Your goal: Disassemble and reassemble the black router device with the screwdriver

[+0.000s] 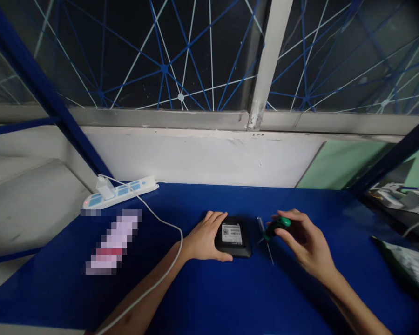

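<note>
A flat black device (245, 250) with a white printed label lies on the blue table in front of me. My left hand (205, 237) grips it from the left, fingers at its far edge and thumb along its near edge. To the right, my right hand (302, 237) holds a screwdriver (275, 227) by its green and black handle, tilted, its tip toward the device but apart from it. Behind that tool lies a second screwdriver (260, 222) with a clear handle and a thin metal shaft, partly hidden.
A white power strip (148, 184) with a plugged-in charger (105, 187) stands at the back left. Its white cable (157, 214) runs across my left forearm. A pixelated pinkish item (117, 239) lies at left. At right is a dark and silvery bag (405, 265).
</note>
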Demonstrator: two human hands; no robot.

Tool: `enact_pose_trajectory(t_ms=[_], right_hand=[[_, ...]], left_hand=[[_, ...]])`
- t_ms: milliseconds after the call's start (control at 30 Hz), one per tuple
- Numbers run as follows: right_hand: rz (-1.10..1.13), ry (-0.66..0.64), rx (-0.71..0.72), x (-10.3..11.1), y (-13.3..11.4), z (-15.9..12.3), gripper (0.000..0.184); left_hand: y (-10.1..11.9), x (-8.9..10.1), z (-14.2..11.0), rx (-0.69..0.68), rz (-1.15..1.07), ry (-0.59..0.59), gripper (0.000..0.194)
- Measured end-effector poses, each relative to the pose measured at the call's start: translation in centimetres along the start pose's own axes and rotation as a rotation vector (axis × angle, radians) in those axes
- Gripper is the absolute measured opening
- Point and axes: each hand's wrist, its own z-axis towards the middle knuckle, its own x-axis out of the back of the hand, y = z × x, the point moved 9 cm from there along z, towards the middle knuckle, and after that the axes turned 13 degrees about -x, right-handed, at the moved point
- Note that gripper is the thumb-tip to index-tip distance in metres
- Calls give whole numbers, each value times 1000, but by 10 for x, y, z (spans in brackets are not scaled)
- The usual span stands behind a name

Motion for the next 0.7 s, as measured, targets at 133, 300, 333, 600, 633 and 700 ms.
enact_pose_trajectory(t_ms=[133, 300, 333, 600, 633, 700], right_hand=[[4, 0, -81, 5, 11, 2, 31], [80, 41, -255, 29, 51, -6, 34], [76, 65, -273, 36, 58, -10, 35], [-102, 50, -385, 63, 96, -52, 36], [-157, 26, -381, 63, 95, -55, 36], [-281, -38, -347, 60, 91, -60, 35]], left_hand=[[2, 2, 1, 5, 9, -11, 123], [5, 4, 2, 5, 10, -21, 121], [5, 4, 2, 3, 11, -21, 121], [4, 4, 2, -18, 14, 1, 119], [4, 4, 2, -18, 13, 4, 119], [4, 4, 2, -18, 9, 10, 119]])
